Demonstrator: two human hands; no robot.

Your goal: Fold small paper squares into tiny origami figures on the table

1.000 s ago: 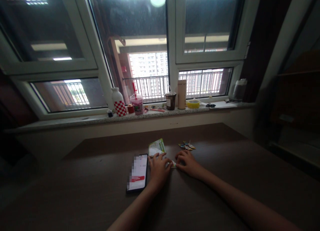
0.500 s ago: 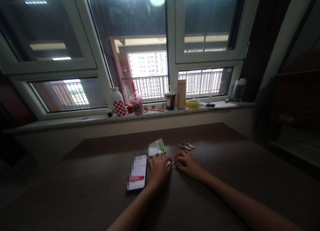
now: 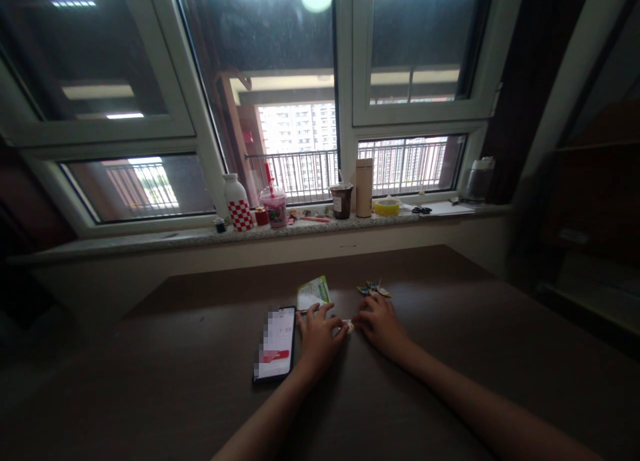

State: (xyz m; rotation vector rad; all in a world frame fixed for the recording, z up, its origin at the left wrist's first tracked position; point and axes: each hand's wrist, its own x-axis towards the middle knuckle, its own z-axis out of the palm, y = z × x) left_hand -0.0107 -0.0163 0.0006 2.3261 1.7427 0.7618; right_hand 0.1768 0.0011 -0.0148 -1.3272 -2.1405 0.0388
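Both my hands rest on a dark brown table (image 3: 450, 354). My left hand (image 3: 317, 338) and my right hand (image 3: 381, 326) meet fingertip to fingertip over a small pale piece of folded paper (image 3: 346, 326), pinching and pressing it flat on the table. A phone (image 3: 275, 343) with a lit screen lies just left of my left hand. A green and white packet (image 3: 313, 292) lies just beyond my left fingers. Several small colourful folded paper pieces (image 3: 373, 290) sit just beyond my right hand.
A stone windowsill (image 3: 150, 240) behind the table holds a red-checked white bottle (image 3: 238, 203), a pink drink cup (image 3: 275, 208), a dark cup (image 3: 341, 200), a beige flask (image 3: 363, 188), a yellow tape roll (image 3: 387, 207) and a kettle (image 3: 479, 179). Dark shelving (image 3: 595, 201) stands at the right.
My right hand has shifted slightly up and right, its fingers now nearer the colourful pieces. The small paper between my fingertips has stayed in place.
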